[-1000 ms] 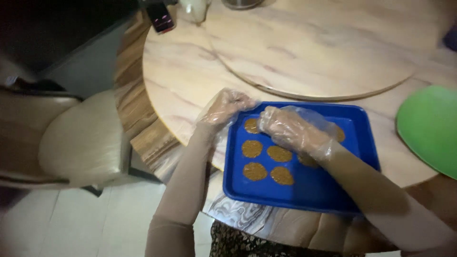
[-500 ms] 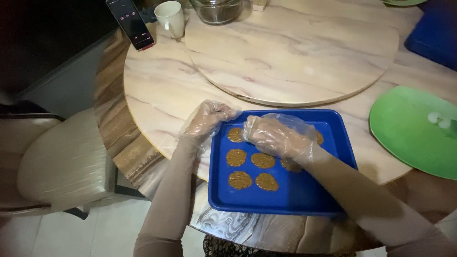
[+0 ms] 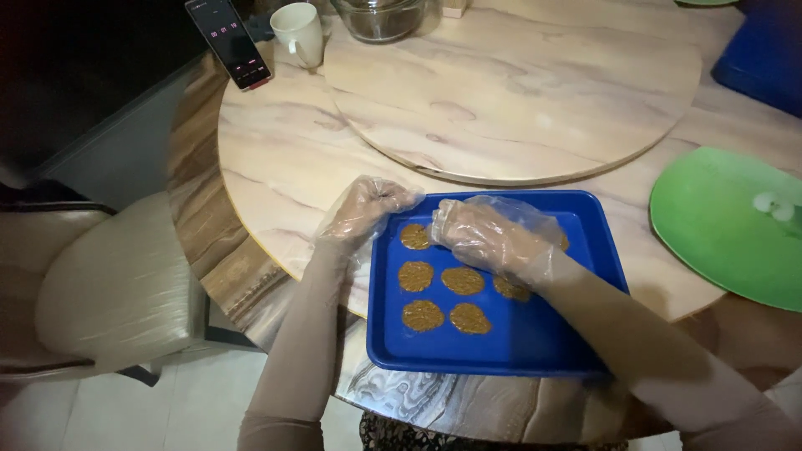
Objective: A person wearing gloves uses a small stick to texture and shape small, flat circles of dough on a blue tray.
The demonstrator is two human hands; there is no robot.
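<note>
1. Nearest the camera, the blue tray (image 3: 501, 351) sits at the table's edge, its front half bare, with flat brown patties (image 3: 422, 316) laid in rows toward its far end.
2. The right hand (image 3: 484, 238), in a loose clear plastic glove, lies curled, palm down, over the back row of patties; the fingers look pressed down on one there, though the glove hides whether anything is pinched between them.
3. The left hand (image 3: 368, 209), gloved the same way, is loosely closed at the tray's far left corner, seemingly steadying the rim; the two hands sit close together but apart.
4. By the look of it, this is the shaping step: a patty being flattened or set in its row. The next move likely calls for a clean lift of the fingers without tearing the soft patty, then a new one laid in the bare front half.
5. The table (image 3: 276, 167) is pale, marble-patterned and round, with a darker wood-look rim.
6. Further out, a round turntable (image 3: 518, 92) fills the middle, and a green plate (image 3: 718, 225) lies to the right.
7. At the far edge stand a phone (image 3: 230, 42), a white cup (image 3: 299, 32) and a glass bowl (image 3: 380, 17).
8. To the left, a beige cushioned chair (image 3: 100, 292) stands over a pale tiled floor; the room beyond is dark.
</note>
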